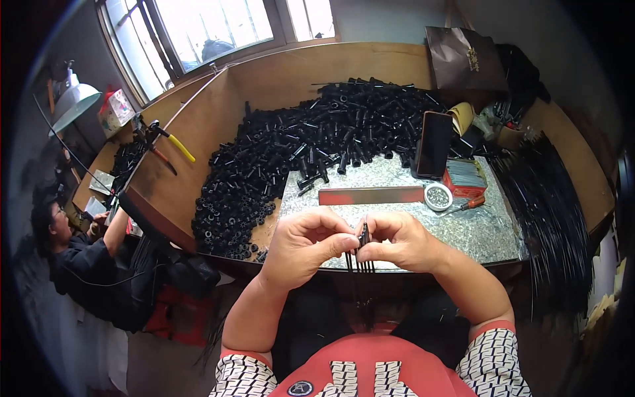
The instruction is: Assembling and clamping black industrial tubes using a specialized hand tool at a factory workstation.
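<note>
Right hand: grip closed on bunch of thin black strands, long axis running downward, near front edge of bench; left hand pinched just beside, apparently holding strand

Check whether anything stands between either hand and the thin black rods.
Nothing visible does: the right hand pinches the thin black rods directly, and the left hand closes right beside it.

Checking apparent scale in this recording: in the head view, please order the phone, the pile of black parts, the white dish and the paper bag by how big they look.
1. Pile of black parts
2. Paper bag
3. Phone
4. White dish
</note>
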Tool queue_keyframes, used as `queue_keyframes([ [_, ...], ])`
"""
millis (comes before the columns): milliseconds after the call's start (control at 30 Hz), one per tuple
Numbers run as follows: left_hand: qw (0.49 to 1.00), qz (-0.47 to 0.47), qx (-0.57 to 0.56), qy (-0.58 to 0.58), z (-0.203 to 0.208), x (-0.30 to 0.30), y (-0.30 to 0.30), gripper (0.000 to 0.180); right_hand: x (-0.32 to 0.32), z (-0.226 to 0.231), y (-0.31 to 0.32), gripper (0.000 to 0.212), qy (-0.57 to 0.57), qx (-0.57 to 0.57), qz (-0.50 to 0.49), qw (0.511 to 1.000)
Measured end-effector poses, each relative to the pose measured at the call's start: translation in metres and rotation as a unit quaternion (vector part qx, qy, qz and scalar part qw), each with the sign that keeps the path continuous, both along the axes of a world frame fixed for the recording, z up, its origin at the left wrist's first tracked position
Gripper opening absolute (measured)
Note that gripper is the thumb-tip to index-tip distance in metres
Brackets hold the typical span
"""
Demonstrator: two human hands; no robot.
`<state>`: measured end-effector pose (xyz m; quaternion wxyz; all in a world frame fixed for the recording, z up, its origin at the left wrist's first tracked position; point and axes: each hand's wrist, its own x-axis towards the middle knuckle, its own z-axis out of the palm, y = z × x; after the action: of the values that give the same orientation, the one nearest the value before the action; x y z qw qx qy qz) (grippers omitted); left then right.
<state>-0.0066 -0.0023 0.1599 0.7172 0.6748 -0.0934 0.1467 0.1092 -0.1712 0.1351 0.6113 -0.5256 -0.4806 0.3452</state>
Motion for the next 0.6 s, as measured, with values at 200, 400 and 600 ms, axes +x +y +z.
queue_keyframes([
  [200, 0.999, 0.053, 0.011, 0.005, -0.006, 0.003, 0.006, 0.012, -0.012, -0.001, 0.007, 0.012, -0.052, -0.004, -0.096, 0.994],
  [400, 0.999, 0.002, -0.022, -0.034, -0.010, 0.009, 0.009, 0.010, -0.018, -0.007, 0.010, 0.013, 0.106, 0.038, -0.094, 0.989],
  [600, 0.997, 0.038, -0.060, -0.024, -0.022, 0.016, 0.027, 0.017, -0.015, -0.019, 0.025, 0.021, 0.103, 0.078, -0.140, 0.982],
])
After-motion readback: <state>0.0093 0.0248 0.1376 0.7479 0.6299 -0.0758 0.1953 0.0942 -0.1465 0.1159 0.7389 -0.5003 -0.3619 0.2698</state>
